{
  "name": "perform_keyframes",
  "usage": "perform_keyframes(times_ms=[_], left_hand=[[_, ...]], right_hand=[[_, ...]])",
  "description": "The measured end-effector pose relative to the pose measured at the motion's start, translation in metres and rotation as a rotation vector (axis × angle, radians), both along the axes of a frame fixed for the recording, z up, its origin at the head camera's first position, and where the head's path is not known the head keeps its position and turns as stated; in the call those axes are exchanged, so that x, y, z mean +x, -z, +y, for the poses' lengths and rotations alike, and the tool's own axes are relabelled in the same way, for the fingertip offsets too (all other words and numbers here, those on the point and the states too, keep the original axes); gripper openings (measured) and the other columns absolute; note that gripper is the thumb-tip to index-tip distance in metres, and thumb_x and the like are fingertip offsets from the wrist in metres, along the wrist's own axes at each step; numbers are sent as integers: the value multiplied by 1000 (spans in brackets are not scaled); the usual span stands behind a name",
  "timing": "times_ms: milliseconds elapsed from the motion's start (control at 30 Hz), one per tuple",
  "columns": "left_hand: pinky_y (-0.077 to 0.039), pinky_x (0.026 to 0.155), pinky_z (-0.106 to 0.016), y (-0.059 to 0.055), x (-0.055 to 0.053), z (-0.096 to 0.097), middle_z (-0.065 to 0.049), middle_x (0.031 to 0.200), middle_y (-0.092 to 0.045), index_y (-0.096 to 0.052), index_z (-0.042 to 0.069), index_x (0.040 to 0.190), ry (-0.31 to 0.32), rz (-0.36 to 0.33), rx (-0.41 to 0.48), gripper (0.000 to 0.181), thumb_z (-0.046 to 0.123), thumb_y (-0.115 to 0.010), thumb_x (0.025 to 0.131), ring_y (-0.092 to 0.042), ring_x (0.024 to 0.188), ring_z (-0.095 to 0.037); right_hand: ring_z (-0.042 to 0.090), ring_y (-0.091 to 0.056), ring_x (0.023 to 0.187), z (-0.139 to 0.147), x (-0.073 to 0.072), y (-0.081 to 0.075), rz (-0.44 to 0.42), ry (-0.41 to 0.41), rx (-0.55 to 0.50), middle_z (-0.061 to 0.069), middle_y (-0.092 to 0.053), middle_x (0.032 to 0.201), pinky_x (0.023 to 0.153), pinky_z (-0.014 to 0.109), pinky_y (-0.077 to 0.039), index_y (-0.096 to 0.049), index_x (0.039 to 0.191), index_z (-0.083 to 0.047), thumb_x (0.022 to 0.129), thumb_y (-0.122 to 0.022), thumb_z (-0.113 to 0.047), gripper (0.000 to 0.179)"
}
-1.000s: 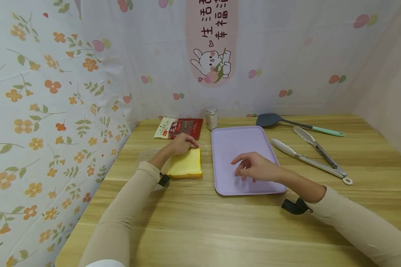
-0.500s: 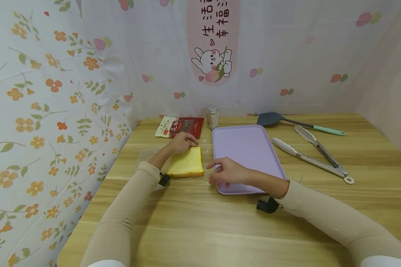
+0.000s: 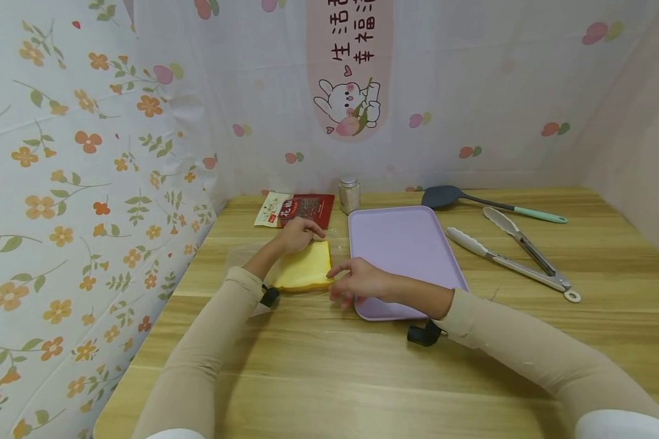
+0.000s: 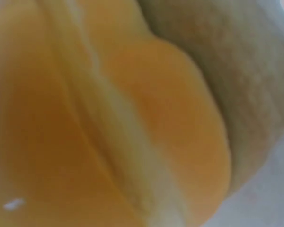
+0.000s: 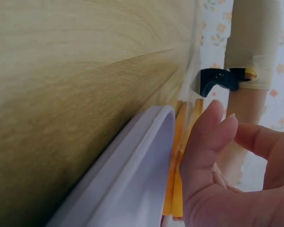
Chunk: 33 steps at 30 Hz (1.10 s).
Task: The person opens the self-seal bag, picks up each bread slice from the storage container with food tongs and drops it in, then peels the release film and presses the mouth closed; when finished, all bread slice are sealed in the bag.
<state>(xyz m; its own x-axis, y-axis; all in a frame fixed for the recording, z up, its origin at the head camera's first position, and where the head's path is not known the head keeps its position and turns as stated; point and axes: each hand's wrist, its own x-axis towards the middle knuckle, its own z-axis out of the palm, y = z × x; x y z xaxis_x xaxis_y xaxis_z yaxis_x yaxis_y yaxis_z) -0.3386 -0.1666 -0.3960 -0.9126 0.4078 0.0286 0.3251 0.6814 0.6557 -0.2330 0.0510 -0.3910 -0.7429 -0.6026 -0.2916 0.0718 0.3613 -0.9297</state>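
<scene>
Yellow toast slices with orange-brown edges (image 3: 302, 268) lie in clear plastic film at the left of the table, and the right wrist view shows their stacked edges (image 5: 177, 189). My left hand (image 3: 296, 236) rests at their far edge, its fingertips by the far right corner; I cannot tell whether it pinches the toast or the film. Toast fills much of the left wrist view, blurred and very close. My right hand (image 3: 359, 279) reaches over the tray's left rim, loosely bent fingers at the toast's near right corner, thumb and fingers apart in the right wrist view.
A lilac tray (image 3: 401, 238) lies right of the toast. Behind stand a red spice packet (image 3: 315, 207) and a small glass jar (image 3: 349, 196). Metal tongs (image 3: 518, 262) and a dark spatula with a mint handle (image 3: 489, 202) lie to the right.
My right hand has moved left from above the tray to the toast's near right corner. The left hand stays at the toast's far edge.
</scene>
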Motion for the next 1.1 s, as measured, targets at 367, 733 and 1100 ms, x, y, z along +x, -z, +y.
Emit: perform_keyframes(times_ms=[367,733,1100], left_hand=[[-38,62,-24,-1,2,-1,-13,108,-72,-75,1,102,-6,2,44,33,-4,-43,93,-44,67,-14],[-49,68,-22,-5,6,-8,-18,111,-70,-73,-3,105,-112,-63,322,31,-4,-43,98,-63,84,-17],[-49,80,-21,-37,33,-6,-14,119,-65,-68,-6,114,-221,42,709,24,-5,-49,99,-59,102,-14]], right_hand=[[12,-65,55,-6,0,5,46,15,7,11,-73,85,43,21,-43,-67,111,1,93,-62,-9,21],[14,-62,47,-2,10,-7,246,92,104,8,-65,56,48,27,-53,-61,103,4,99,-53,-7,14],[13,-59,59,28,22,-32,819,205,289,6,-74,90,50,29,-45,-61,96,-11,97,-57,-16,7]])
